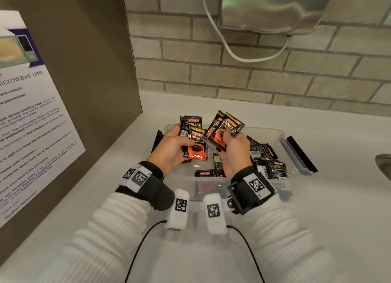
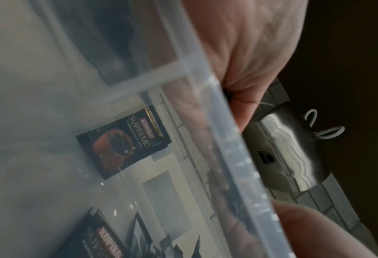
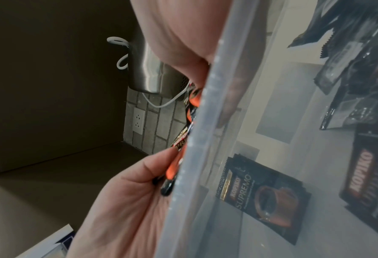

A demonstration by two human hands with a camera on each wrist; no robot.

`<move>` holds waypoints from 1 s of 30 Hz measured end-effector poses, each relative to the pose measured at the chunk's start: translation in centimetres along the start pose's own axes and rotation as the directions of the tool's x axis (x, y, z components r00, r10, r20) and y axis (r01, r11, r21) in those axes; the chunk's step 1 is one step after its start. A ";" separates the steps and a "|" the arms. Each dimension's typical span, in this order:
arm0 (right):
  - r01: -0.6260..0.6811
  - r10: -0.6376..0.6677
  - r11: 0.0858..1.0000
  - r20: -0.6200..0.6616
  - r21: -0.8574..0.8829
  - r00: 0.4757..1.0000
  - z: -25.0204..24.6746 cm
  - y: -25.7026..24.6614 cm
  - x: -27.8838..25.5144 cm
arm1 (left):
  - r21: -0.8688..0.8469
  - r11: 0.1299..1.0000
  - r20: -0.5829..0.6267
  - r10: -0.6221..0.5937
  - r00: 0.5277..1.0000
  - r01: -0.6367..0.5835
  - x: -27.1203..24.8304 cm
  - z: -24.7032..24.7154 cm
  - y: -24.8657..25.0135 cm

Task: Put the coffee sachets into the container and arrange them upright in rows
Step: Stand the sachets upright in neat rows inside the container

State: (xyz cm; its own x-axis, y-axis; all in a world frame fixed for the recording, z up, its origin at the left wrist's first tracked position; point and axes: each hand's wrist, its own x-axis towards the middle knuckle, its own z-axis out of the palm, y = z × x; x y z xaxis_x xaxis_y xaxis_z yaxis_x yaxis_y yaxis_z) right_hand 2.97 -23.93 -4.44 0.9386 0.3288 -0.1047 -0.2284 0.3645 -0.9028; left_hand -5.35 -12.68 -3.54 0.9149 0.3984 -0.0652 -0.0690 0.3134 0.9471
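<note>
A: Far left, a brown cabinet side [image 1: 84, 71] with a microwave-use notice [image 1: 31, 117] stuck on it. Then the left hand [image 1: 169, 149], fingers curled round a small fan of coffee sachets [image 1: 195, 141], held above the container.

B: Grip?

A: Thumb on the printed faces, fingers behind; pinching the sachets, not spread. Looks like they are being squared up so they can go in together on edge.

B: And the right hand [image 1: 234, 153]?

A: Same story: it pinches a second bunch of sachets [image 1: 224, 128], tilted toward the left bunch, nearly touching. Probably merging the two stacks.

B: Where are the rest?

A: In the clear container [image 1: 281, 134], directly below the hands. Loose sachets [image 1: 266, 158] lie flat and jumbled, mostly at its right end; no upright rows yet. One sachet [image 2: 124, 141] lies flat on the bottom, seen through the wall.

B: Surface, room?

A: White worktop [image 1: 317, 230], grey brick-tile wall [image 1: 232, 75], a steel dispenser [image 1: 275, 10] with a white cable [image 1: 232, 54] overhead. Sink edge [image 1: 384, 166] at far right.
</note>
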 end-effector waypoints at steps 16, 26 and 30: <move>0.021 0.043 0.974 0.276 -0.226 0.960 0.3 -0.2 -1.2 | 0.101 0.986 -0.149 0.149 0.977 -0.135 0.5 -0.6 -0.7; 0.043 -0.045 0.981 -0.008 -0.188 0.999 -0.2 -0.1 0.0 | -0.180 0.971 -0.138 0.135 0.981 -0.159 0.4 -0.5 -0.3; 0.020 -0.024 0.986 -0.017 -0.165 1.000 -0.1 -0.2 0.0 | -0.028 0.979 -0.188 0.195 0.963 -0.203 0.5 -0.8 -0.4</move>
State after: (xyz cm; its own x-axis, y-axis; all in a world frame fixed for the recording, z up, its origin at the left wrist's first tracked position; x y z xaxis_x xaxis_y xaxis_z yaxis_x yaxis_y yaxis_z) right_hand 3.08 -24.11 -4.34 0.9480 0.3051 -0.0905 -0.1634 0.2225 -0.9611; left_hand -5.20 -11.98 -4.23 0.7928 0.6063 0.0625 -0.2646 0.2500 0.9314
